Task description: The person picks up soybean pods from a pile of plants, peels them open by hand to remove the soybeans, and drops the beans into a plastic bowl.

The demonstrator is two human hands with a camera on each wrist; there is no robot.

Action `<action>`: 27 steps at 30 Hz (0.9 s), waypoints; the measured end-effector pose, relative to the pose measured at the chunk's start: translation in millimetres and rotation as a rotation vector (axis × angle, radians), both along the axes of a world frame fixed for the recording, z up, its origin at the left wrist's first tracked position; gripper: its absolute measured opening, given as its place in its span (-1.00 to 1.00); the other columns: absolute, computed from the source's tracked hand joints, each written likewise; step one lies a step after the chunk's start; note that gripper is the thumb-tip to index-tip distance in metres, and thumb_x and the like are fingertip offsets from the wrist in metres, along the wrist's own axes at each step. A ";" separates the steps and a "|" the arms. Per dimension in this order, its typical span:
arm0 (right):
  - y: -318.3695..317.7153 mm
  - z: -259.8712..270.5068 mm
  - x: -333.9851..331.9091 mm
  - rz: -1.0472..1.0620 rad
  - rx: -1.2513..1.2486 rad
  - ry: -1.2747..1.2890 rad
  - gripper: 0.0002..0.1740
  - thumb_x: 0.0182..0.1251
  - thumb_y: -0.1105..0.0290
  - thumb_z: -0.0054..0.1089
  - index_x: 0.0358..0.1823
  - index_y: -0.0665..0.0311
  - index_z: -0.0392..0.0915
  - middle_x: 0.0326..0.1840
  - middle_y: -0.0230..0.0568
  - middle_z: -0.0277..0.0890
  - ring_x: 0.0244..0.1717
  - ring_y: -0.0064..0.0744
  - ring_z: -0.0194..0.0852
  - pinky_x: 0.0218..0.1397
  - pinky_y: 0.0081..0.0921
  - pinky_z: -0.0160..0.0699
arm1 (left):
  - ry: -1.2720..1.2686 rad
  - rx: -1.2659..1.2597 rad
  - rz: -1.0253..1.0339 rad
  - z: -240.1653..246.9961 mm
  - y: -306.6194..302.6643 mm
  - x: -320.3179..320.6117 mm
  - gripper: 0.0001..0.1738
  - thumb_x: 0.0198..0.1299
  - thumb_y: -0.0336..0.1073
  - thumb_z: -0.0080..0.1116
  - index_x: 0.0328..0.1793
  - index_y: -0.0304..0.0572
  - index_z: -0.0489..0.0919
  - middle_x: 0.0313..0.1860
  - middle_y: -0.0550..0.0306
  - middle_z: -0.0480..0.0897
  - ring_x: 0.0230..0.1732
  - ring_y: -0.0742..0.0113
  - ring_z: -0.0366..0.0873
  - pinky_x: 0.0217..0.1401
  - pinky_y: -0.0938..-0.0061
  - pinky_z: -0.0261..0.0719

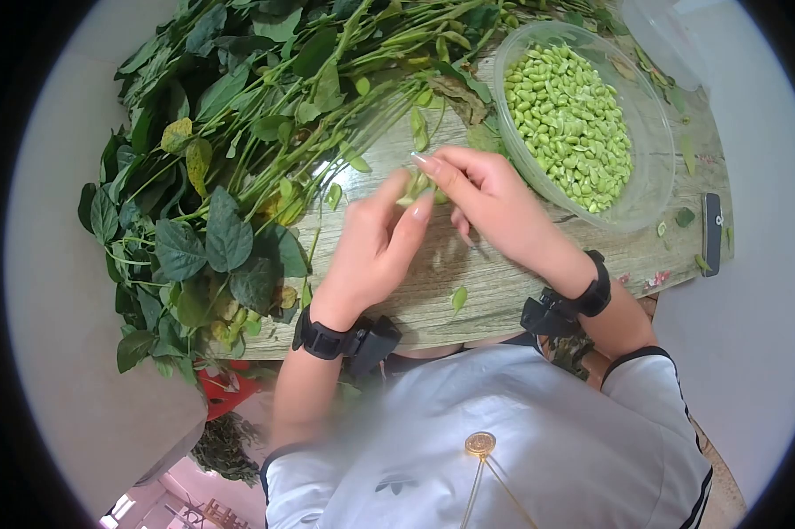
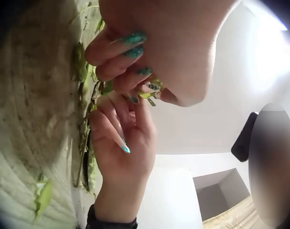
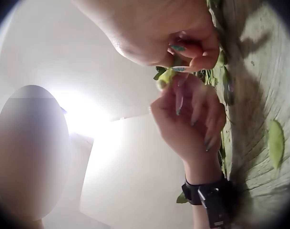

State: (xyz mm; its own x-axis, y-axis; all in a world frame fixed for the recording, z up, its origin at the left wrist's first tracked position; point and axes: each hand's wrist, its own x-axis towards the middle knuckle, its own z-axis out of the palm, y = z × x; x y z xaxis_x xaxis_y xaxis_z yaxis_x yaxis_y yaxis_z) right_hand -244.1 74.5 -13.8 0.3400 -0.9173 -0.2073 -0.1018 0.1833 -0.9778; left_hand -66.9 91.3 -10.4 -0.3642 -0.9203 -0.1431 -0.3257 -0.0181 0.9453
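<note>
Over the table, my left hand and right hand meet fingertip to fingertip around a green soybean pod. The left thumb and fingers pinch it from one side. From the other, the right thumb and forefinger hold it, the remaining right fingers curled in. The pod is mostly covered by fingers in both wrist views. A loose pod lies just beyond the hands, and another flat green pod lies nearer my body.
A heap of cut soybean plants covers the table's left and far side. To the right stands a clear plastic tub holding shelled green beans. A dark phone-like object lies at the right table edge. Leaf scraps are scattered about.
</note>
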 end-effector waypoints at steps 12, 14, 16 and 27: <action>1.2 -2.9 0.1 -0.082 0.012 -0.140 -0.53 0.53 0.03 0.00 -0.34 0.33 0.46 -0.61 -0.35 0.32 -0.63 -0.58 0.25 -0.52 -0.55 0.32 | 0.378 0.295 0.014 3.1 -4.2 1.2 -0.64 0.52 -0.06 -0.13 -0.29 -0.12 0.34 -0.65 0.42 0.29 -0.76 0.68 0.13 -0.73 0.72 0.04; 1.3 -3.2 1.6 -0.111 0.152 -0.383 -0.51 0.53 -0.02 -0.02 -0.36 0.29 0.45 -0.61 -0.44 0.29 -0.64 -0.68 0.22 -0.55 -0.62 0.31 | 0.404 0.337 -0.010 5.7 -4.5 1.5 -0.65 0.52 -0.07 -0.14 -0.29 -0.12 0.33 -0.63 0.39 0.30 -0.77 0.67 0.13 -0.76 0.71 0.05; 1.8 -4.8 3.2 -0.117 0.096 -0.392 -0.51 0.53 -0.05 -0.04 -0.39 0.22 0.43 -0.57 -0.56 0.25 -0.64 -0.81 0.15 -0.59 -0.73 0.28 | 0.431 0.380 -0.034 11.1 -3.6 1.3 -0.66 0.52 -0.08 -0.14 -0.30 -0.11 0.31 -0.61 0.35 0.31 -0.78 0.66 0.13 -0.78 0.69 0.05; 6.1 -5.0 2.4 -0.060 -0.177 -0.084 -0.61 0.55 0.12 -0.01 -0.18 0.33 0.61 -0.59 -0.36 0.39 -0.62 -0.63 0.32 -0.53 -0.60 0.32 | 0.626 0.627 -0.045 6.6 -7.7 6.8 -0.65 0.49 -0.11 -0.24 -0.37 -0.13 0.24 -0.59 0.25 0.27 -0.82 0.58 0.11 -0.85 0.68 0.05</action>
State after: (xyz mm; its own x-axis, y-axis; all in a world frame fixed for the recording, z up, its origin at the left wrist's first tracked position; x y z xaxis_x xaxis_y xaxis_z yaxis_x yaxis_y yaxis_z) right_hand -241.7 80.6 -18.9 0.2928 -0.9561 -0.0139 -0.0125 0.0107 -0.9999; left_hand -60.2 83.6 -3.9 -0.5787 -0.7221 -0.3790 0.2345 -0.5924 0.7707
